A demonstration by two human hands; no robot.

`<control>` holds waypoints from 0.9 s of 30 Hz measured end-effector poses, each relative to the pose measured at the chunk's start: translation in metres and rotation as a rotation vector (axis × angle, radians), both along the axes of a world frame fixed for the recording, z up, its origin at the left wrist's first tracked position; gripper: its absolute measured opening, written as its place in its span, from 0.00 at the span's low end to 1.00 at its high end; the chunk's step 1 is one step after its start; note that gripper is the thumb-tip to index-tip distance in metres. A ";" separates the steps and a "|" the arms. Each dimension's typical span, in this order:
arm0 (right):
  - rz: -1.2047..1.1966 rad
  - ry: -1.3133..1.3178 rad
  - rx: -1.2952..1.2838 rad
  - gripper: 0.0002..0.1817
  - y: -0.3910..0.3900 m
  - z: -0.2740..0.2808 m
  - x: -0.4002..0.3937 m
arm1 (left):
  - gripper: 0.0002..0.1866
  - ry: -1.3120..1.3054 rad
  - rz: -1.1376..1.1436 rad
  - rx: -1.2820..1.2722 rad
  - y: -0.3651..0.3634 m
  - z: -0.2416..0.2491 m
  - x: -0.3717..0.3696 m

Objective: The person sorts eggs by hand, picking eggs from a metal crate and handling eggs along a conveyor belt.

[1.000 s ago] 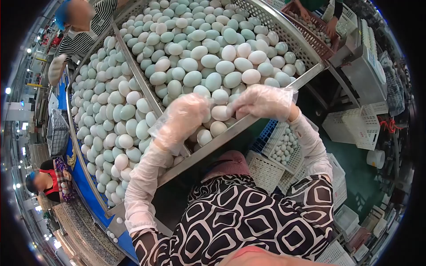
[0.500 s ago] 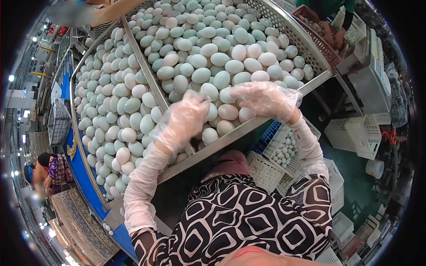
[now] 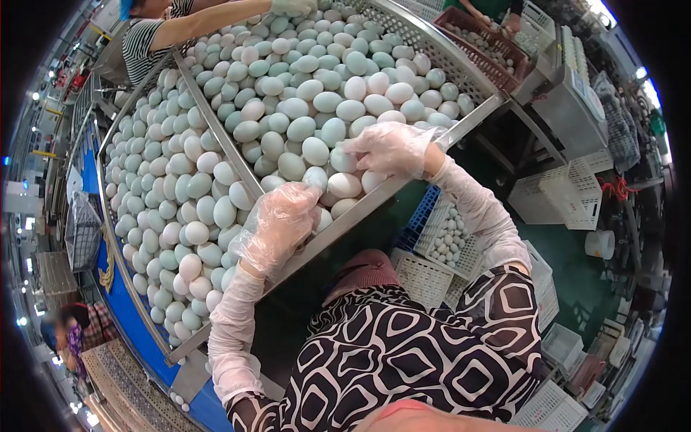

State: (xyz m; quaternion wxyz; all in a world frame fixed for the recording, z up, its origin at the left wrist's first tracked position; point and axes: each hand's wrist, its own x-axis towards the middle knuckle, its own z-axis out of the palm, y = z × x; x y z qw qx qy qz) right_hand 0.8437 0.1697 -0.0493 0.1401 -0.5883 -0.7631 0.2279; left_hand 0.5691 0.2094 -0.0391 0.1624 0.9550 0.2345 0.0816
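Note:
Both my hands wear clear plastic gloves over the near edge of a metal bin (image 3: 464, 129) heaped with pale green and white eggs (image 3: 306, 90). My left hand (image 3: 279, 219) is by the divider (image 3: 219, 129), its fingers curled at a pale egg (image 3: 314, 177); the palm side is hidden. Farther right, my right hand (image 3: 394, 149) has its fingertips closed against another pale egg (image 3: 341, 159). A pinkish egg (image 3: 344, 185) lies between the hands. The glove film blurs the exact finger contact.
Across the bin, another person's gloved hand (image 3: 294, 7) reaches over the eggs. At upper right, a person's hands are at a brown crate (image 3: 450, 20). White crates (image 3: 421, 279) stand below the bin's edge. A blue surface (image 3: 133, 306) runs along the left.
The view has shifted, moving the bin leftward in the picture. My left hand is lower along the near edge. The other person's arm now extends over the eggs.

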 end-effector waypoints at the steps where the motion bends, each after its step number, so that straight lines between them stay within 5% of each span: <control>1: 0.004 0.023 0.013 0.13 0.003 -0.006 0.014 | 0.17 0.022 0.017 -0.007 0.000 0.003 0.002; 5: -0.232 -0.038 0.316 0.14 -0.011 -0.019 0.065 | 0.20 -0.076 -0.129 0.123 0.009 -0.003 0.041; 6: -0.292 -0.233 0.315 0.15 -0.012 -0.025 0.074 | 0.19 -0.044 -0.141 0.108 0.009 -0.008 0.047; 12: -0.301 -0.254 0.048 0.15 -0.017 -0.006 0.070 | 0.19 0.088 -0.100 -0.002 0.010 -0.022 0.041; 13: -0.352 -0.187 0.262 0.16 -0.022 -0.010 0.064 | 0.21 -0.119 -0.155 0.053 0.014 -0.046 0.035; 16: -0.296 0.130 0.527 0.18 -0.033 0.022 0.007 | 0.25 0.063 -0.092 0.009 0.001 -0.008 0.018; 18: -0.217 0.162 0.407 0.21 -0.052 0.062 -0.048 | 0.27 -0.184 0.035 0.086 -0.007 0.033 -0.019; 20: 0.141 0.493 0.360 0.21 -0.068 0.071 -0.095 | 0.26 -0.410 0.171 0.468 -0.021 0.054 -0.074; 22: 0.789 1.134 0.016 0.23 -0.056 0.046 -0.154 | 0.24 -0.595 0.510 0.457 -0.053 0.058 -0.139; 24: 1.283 0.860 -0.348 0.26 -0.037 0.050 -0.219 | 0.24 -0.708 0.844 0.498 -0.097 0.053 -0.201; 26: 1.464 0.622 -0.458 0.28 -0.053 0.039 -0.298 | 0.24 -0.736 1.166 0.543 -0.161 0.027 -0.263; 27: 1.477 0.566 -0.592 0.28 -0.064 0.029 -0.337 | 0.25 -0.960 1.335 0.403 -0.191 0.007 -0.284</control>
